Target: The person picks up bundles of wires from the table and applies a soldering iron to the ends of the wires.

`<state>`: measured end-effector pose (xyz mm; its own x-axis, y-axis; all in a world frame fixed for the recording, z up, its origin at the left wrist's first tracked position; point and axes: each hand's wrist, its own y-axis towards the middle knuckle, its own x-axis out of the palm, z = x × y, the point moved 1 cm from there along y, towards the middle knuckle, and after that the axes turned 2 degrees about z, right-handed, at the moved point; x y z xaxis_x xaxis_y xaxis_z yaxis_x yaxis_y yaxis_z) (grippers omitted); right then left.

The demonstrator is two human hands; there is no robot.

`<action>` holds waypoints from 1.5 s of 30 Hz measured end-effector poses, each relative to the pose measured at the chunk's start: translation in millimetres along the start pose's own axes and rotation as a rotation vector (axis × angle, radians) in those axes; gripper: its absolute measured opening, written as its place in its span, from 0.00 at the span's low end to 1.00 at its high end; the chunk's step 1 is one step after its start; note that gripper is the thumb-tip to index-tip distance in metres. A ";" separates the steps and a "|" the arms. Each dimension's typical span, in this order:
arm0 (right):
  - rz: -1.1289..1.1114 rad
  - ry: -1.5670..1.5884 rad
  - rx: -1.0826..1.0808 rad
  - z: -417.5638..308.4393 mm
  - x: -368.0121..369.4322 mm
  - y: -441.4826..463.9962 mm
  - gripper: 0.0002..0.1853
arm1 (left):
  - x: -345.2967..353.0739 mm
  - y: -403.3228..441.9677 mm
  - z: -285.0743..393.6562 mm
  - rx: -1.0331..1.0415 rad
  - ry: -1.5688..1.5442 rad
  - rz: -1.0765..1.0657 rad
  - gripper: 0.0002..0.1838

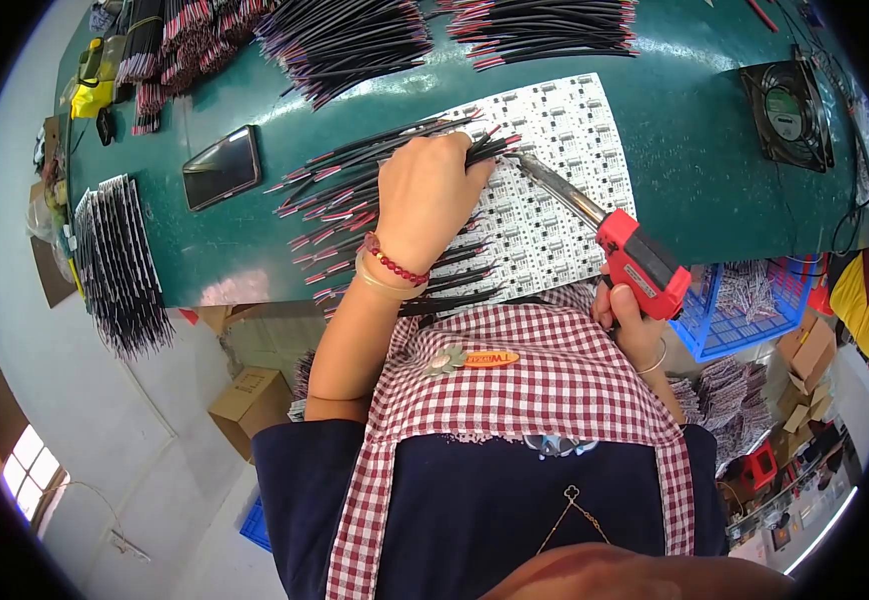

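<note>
My left hand [427, 190] is closed on black wires [487, 148] with red and white ends, above the left part of a white circuit board sheet [555, 200]. More black wires lie in rows beneath and beside this hand, reaching onto the sheet. In my right hand [637, 322] is a red and black soldering gun [645, 262], its handle wrapped by my fingers. The gun's metal tip points up and left, close to the wire ends by my left fingers. Whether the tip touches them I cannot tell.
Bundles of black wires [350, 45] lie along the far side of the green table [695, 150]. A phone [222, 167] and a stack of wired strips [120, 260] are at the left. At the right stands a black fan [787, 112], with a blue crate [700, 325] below the edge.
</note>
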<state>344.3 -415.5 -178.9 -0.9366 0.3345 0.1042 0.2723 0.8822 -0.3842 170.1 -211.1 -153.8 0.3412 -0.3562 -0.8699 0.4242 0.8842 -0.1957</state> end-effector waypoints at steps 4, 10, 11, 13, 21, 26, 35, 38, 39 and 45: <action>-0.013 -0.120 0.089 1.9 -1.9 1.1 0.18 | 1.9 -0.6 -0.8 -0.003 -0.015 0.017 0.15; 0.012 0.035 0.002 4.1 2.8 -1.3 0.20 | 3.0 -0.8 -2.0 -0.001 -0.026 0.030 0.14; 0.012 0.035 0.001 3.9 2.0 -2.0 0.20 | 2.9 -0.9 -1.9 0.001 -0.027 0.032 0.14; 0.024 0.010 -0.012 3.7 -0.7 -3.5 0.21 | 3.6 -0.6 -2.6 -0.007 -0.025 0.024 0.15; 0.001 0.056 -0.023 1.3 -2.1 -3.7 0.23 | -1.5 -0.9 -1.6 0.003 -0.020 -0.006 0.14; -0.004 0.049 -0.010 5.1 -2.7 -4.7 0.22 | -2.8 0.3 -2.5 0.120 -0.023 0.011 0.12; -0.044 -0.062 0.023 7.5 -2.0 -4.3 0.17 | -3.1 2.2 -0.8 0.112 0.020 -0.003 0.12; 0.041 -0.079 0.001 10.6 1.0 -6.9 0.09 | -2.3 1.9 -1.2 0.103 0.010 0.004 0.12; 0.031 -0.036 -0.026 11.4 1.2 -6.6 0.13 | -2.1 1.6 -1.3 0.103 0.010 0.003 0.12; 0.030 0.069 -0.007 8.2 -1.1 -9.2 0.24 | -2.4 1.6 -1.4 0.088 0.010 -0.013 0.12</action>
<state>341.1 -426.7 -183.0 -0.9107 0.3827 0.1554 0.3019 0.8734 -0.3821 168.7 -208.4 -152.7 0.3273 -0.3644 -0.8718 0.5006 0.8494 -0.1671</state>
